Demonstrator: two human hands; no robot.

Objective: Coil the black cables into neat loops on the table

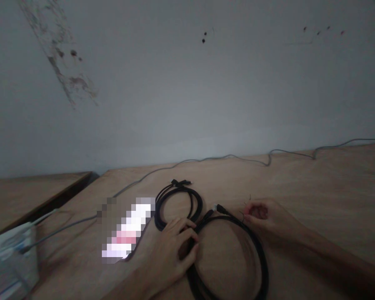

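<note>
A large coil of black cable (263, 262) lies on the table in front of me. My left hand (175, 250) is curled around the left side of this coil, its thumb and fingers closing on the cable. Two connector ends (219, 208) rest at the top of the loop, one with a pale tip. To the right of the coil, my right hand (262, 216) is closed in a pinch above the table. A thin dark wire tie (242, 215) sticks out from its fingertips, with much of it hidden. A smaller coil of black cable (200, 204) lies just beyond my left hand.
A blurred-out bright phone-like object (131, 229) lies left of my left hand. A white box or bag (15, 258) stands at the lower left. A thin grey cord (162, 168) runs along the back of the wooden table (331, 187), near the wall (237, 96).
</note>
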